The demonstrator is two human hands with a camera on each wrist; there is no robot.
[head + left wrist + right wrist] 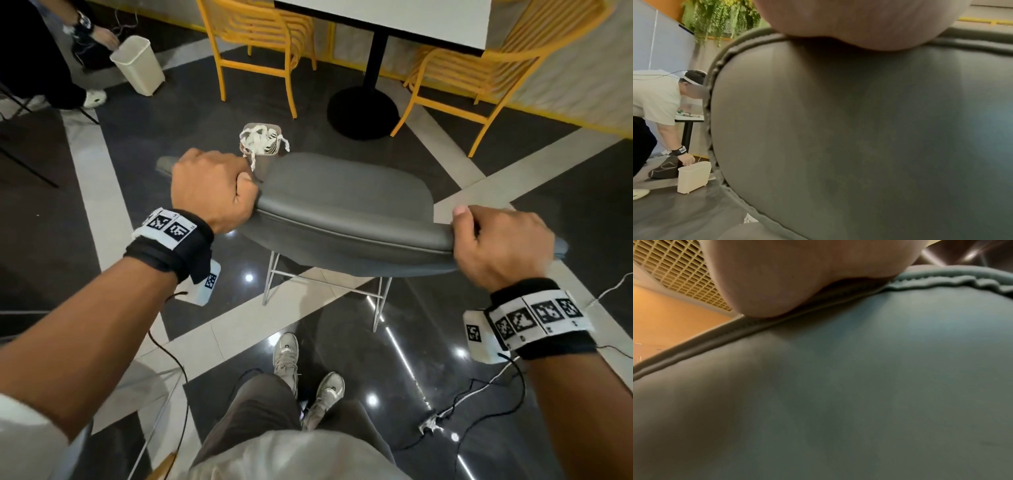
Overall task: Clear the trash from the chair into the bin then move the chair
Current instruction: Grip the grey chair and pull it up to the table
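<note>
A grey padded chair (346, 205) on white wire legs stands before me, its backrest nearest. My left hand (214, 190) grips the backrest's left top edge and my right hand (501, 245) grips its right top edge. The seat shows nothing on it. Just beyond the chair sits a small bin (262, 140) filled with crumpled white paper trash, one strip hanging over its rim. In both wrist views the grey backrest (859, 138) (838, 394) fills the frame, with the heel of each hand pressed on its seam.
Yellow chairs (260, 37) and a white table on a black pedestal (370, 102) stand beyond the bin. Another person bends over a cream bin (138, 65) at the far left. Cables (479, 394) lie on the glossy floor near my feet.
</note>
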